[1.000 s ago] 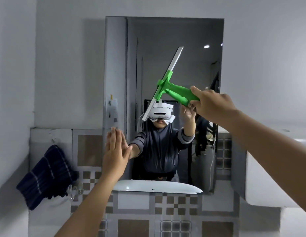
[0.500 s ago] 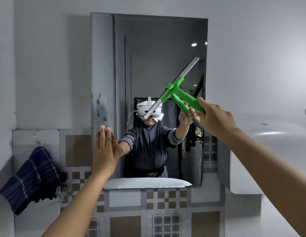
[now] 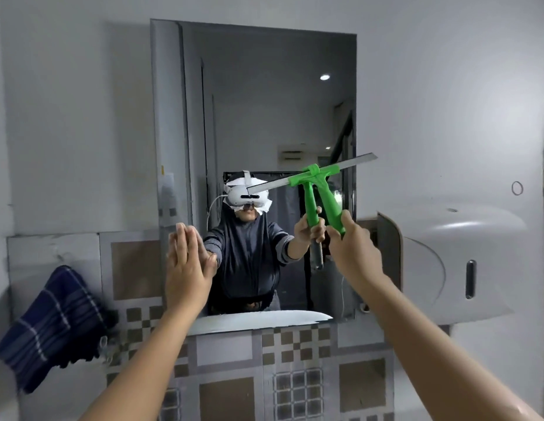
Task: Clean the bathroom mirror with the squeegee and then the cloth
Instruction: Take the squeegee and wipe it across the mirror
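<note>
While the right hand point(image 3: 354, 253) is wrapped tight round the green handle of the squeegee point(image 3: 320, 189), the blade lies against the mirror point(image 3: 255, 117) in its right half, about mid-height. Blade nearly level, right end tilted up a bit and just past the mirror's right edge; left end out over the glass. Handle points down toward the hand. Reflection of handle and hand shows just left of the real ones.

Left hand point(image 3: 188, 268) is flat, fingers straight and together, holding nothing, palm toward the glass at the lower left of the mirror. Looks pressed on the glass, meeting its reflection, but contact not certain.

Cloth point(image 3: 52, 326), dark blue with pale stripes, hangs on the wall well left of the mirror, low, beside the tiles point(image 3: 295, 375). What it hangs from is blurred. Neither hand touches it.

Mirror is upright on a grey wall, bottom edge above the patterned tiles. A white sink rim shows reflected along the mirror's bottom. White dispenser point(image 3: 453, 262) is mounted just right of the mirror's lower corner. Both forearms bare, reaching up from the bottom of the view.
</note>
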